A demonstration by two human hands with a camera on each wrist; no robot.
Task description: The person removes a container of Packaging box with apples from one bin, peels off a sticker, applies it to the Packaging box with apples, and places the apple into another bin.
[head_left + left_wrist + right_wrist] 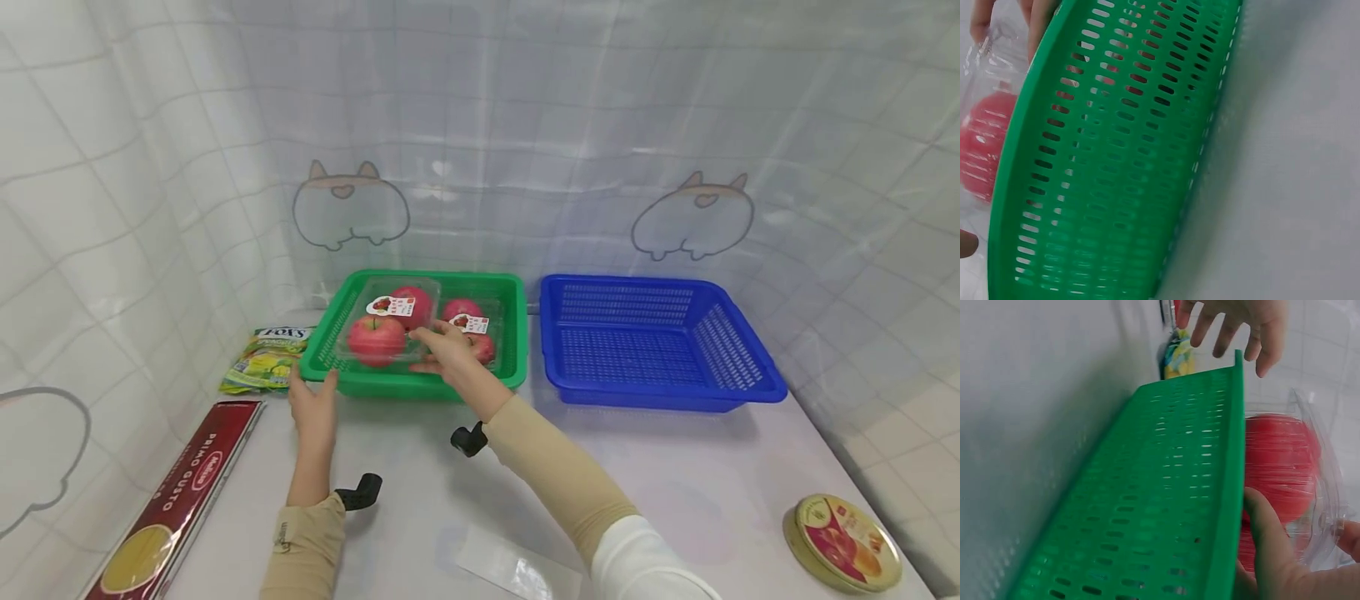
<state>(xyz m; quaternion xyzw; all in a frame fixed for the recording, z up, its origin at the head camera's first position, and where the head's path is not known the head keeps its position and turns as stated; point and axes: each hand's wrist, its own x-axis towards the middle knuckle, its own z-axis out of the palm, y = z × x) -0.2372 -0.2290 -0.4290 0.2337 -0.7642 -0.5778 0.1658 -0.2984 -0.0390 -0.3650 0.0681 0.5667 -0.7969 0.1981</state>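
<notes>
A green basket [420,387] stands on the white table and holds two clear packs of red apples. My right hand [450,354] reaches over its front rim and grips the right corner of the nearer apple pack [378,333]. In the right wrist view my thumb [1269,544] lies against that apple pack [1279,462], just inside the green basket wall [1166,487]. The second apple pack [468,317] lies behind my right hand. My left hand [313,404] is at the basket's front-left corner with fingers spread, holding nothing. In the left wrist view the green basket wall [1116,156] fills the frame.
An empty blue basket [660,400] stands right of the green one. A yellow-green candy bag [266,360] and a long red spaghetti box [176,500] lie at the left. A round tin [843,542] sits front right, a clear plastic sheet [517,571] near me.
</notes>
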